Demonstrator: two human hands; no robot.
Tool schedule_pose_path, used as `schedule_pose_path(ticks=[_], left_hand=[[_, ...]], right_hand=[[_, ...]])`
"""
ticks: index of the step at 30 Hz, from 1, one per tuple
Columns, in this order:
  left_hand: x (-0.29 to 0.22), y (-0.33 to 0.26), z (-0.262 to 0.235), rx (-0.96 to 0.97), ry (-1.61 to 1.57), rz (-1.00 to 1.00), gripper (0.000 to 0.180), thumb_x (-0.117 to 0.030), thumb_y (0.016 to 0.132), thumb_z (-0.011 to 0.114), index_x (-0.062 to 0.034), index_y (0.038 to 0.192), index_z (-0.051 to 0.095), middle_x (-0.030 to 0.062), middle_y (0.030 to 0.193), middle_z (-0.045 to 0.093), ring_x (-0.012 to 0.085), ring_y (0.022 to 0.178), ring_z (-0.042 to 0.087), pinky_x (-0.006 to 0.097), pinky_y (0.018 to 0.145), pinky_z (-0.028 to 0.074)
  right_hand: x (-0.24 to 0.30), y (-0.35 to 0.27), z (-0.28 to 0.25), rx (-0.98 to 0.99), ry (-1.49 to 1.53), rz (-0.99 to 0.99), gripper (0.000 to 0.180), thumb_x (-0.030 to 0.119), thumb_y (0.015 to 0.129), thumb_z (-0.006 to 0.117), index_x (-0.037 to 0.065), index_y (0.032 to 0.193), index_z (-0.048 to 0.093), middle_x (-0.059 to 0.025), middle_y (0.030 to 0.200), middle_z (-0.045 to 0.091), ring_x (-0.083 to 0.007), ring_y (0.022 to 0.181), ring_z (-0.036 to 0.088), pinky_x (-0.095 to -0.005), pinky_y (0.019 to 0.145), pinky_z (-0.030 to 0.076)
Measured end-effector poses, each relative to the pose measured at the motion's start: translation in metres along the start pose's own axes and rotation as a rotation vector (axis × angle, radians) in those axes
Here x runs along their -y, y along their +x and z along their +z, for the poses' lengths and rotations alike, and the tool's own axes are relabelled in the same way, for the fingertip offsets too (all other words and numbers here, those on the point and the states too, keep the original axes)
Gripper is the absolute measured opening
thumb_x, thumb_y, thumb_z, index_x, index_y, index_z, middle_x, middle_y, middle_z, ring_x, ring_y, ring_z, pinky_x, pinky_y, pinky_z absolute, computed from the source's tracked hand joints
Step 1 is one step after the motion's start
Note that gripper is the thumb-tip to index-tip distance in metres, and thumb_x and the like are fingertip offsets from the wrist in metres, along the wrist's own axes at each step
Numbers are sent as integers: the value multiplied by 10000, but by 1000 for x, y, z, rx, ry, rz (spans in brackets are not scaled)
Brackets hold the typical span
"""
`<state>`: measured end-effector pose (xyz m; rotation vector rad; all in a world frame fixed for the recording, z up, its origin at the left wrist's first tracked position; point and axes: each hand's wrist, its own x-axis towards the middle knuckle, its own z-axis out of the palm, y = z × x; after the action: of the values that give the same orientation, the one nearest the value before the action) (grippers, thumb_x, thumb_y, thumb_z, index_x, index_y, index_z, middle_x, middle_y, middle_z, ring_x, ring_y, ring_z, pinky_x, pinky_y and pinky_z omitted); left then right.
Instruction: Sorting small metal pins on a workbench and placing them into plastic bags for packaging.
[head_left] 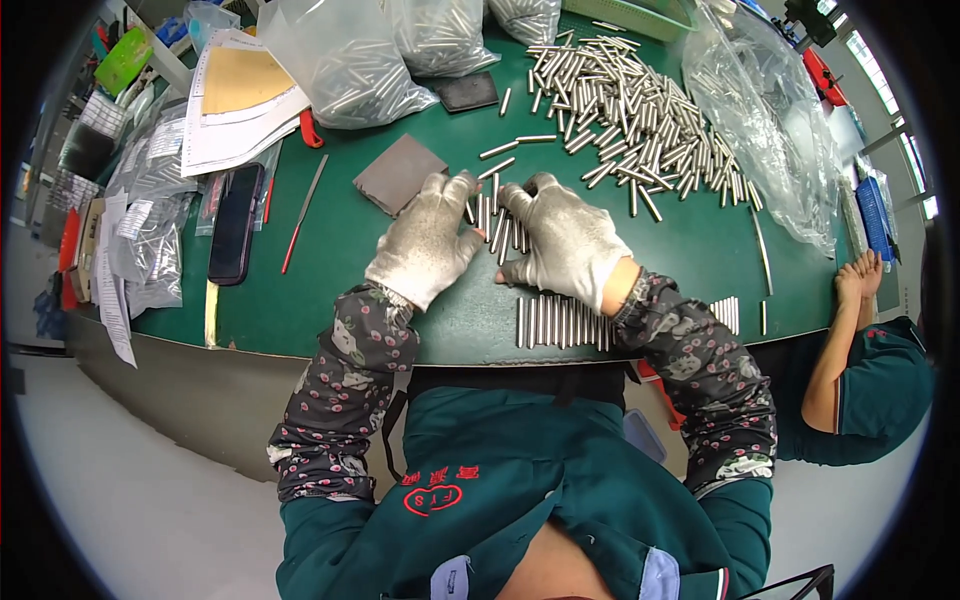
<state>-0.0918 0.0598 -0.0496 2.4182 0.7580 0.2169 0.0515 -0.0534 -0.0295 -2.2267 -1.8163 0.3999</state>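
Note:
Both my hands wear white gloves and rest on the green table, on either side of a small loose row of metal pins (pixel 508 233). My left hand (pixel 425 240) lies at the row's left, thumb apart from its fingers, the fingertips close to the pins. At the row's right, my right hand (pixel 570 235) has bent fingers at the far end and a thumb spread toward me near the close end. The pins lie between the hands, partly hidden by the right one. Nearer me, another line of pins (pixel 560 322) stands side by side, partly covered by my right forearm.
A big heap of pins (pixel 640 120) spreads across the back right. Bags of pins (pixel 340 70) stand behind a grey square block (pixel 400 172). A phone (pixel 235 225) and a red-handled file (pixel 304 215) lie left. Another person's hands (pixel 860 275) rest at the right edge.

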Motion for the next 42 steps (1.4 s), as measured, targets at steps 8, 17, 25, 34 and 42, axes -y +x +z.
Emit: schedule_pose_path(ticks=[8,17,25,34,42], left_hand=[[5,15,0,44,102,192,476,-128,826,649,-41,1281,538,116,1365,429,308,1210,490,361,1018,425],[20,-6,-11,105,25,328,558,-59,765,686,-43,1294,510,159,1304,467,297,1165,519,377,990,441],[5,-5,-18,-17,186,7,554,-102,778,707,-102,1298,516,123,1191,508,276,992,599,383,854,517],[7,-2,-23,34,176,-86,401,-149,822,674,-122,1212,582,126,1148,539,300,994,625,413,828,531],[0,4,-14,-67,475,-164,259,-162,854,600,-93,1103,590,132,987,612,324,960,633,437,809,525]], right_hand=[[2,6,5,-14,-47,60,632,340,709,751,67,1239,540,-200,1067,546,-357,1016,606,-451,782,542],[-6,10,3,-16,-76,-59,741,395,679,773,115,1317,520,-190,1055,523,-342,918,613,-419,762,525],[-3,9,-2,13,-17,-40,623,343,697,785,153,1246,558,-186,1020,538,-354,1018,580,-444,803,517],[-10,7,6,-56,-39,-130,644,361,692,779,157,1267,570,-160,1000,531,-340,920,590,-429,751,510],[-9,10,1,-7,-7,-90,644,341,675,801,141,1244,576,-176,1014,541,-345,962,590,-426,790,509]])
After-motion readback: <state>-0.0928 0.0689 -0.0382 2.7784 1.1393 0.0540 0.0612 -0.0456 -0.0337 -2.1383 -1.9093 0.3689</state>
